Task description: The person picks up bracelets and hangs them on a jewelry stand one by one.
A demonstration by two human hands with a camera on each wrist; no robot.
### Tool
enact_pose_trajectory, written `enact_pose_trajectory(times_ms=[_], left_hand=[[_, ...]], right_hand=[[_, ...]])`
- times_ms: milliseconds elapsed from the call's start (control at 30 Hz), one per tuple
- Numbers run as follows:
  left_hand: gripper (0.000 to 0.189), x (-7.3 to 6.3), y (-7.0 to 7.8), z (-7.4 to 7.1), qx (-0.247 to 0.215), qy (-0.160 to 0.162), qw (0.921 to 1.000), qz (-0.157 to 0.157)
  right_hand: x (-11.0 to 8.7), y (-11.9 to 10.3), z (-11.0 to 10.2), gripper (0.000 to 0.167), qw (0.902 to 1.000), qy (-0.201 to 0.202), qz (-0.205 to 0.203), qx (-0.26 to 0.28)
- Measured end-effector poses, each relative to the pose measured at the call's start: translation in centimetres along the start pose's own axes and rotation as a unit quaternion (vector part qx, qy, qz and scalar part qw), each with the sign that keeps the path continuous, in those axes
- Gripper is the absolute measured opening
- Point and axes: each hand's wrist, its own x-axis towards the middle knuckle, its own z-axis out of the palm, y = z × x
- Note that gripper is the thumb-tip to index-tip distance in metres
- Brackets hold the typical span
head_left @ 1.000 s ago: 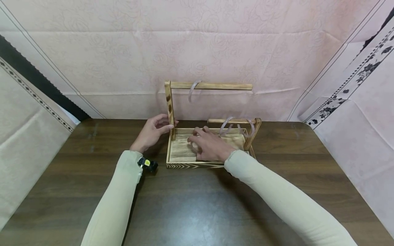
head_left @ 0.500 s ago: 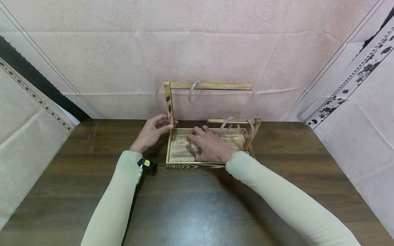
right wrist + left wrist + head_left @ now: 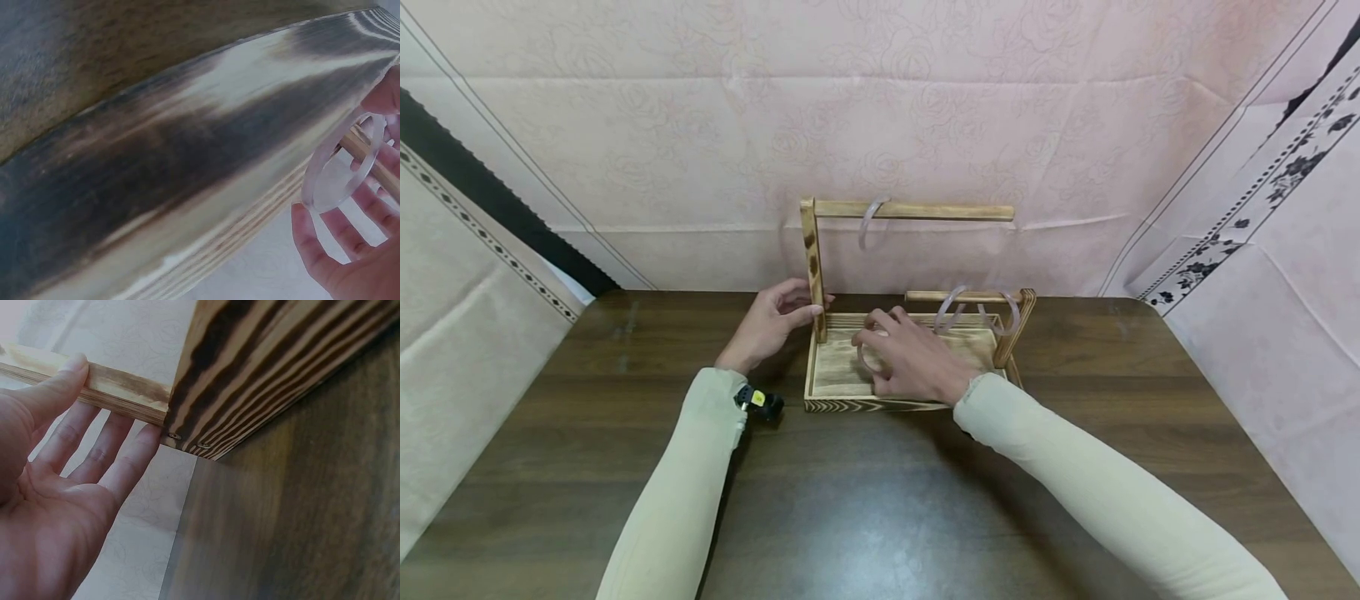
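Note:
A wooden display stand has a shallow tray (image 3: pixel 842 367) as its base, a tall post (image 3: pixel 814 258) at the left and a shorter post (image 3: pixel 1016 329) at the right. My left hand (image 3: pixel 767 323) pinches the tall post low down, thumb in front and fingers behind, as the left wrist view shows (image 3: pixel 69 469). Over the tray, my right hand (image 3: pixel 917 357) holds a clear bangle (image 3: pixel 315 169) on edge between thumb and fingers; the hand hides part of it in the head view.
One clear bangle (image 3: pixel 866 223) hangs on the stand's upper bar (image 3: pixel 940 210). Two more hang on the lower bar (image 3: pixel 925 295), one being a bangle (image 3: pixel 1013 313) near the short post. The brown table (image 3: pixel 865 500) meets a pale cloth backdrop (image 3: pixel 700 167) behind the stand.
My right hand has shifted slightly left over the tray, and more of the bangle in it shows. The left hand keeps its place on the post.

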Motion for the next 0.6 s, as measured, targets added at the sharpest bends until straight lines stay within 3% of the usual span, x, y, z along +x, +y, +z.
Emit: enact_pose_trajectory(times_ms=[600], left_hand=[[0.032,-0.1,0.1,-0.1,0.007,0.001,1.0,0.001]], right_hand=[[-0.6,-1.3,-1.1,0.054,0.9994,0.025,-0.024,-0.001]])
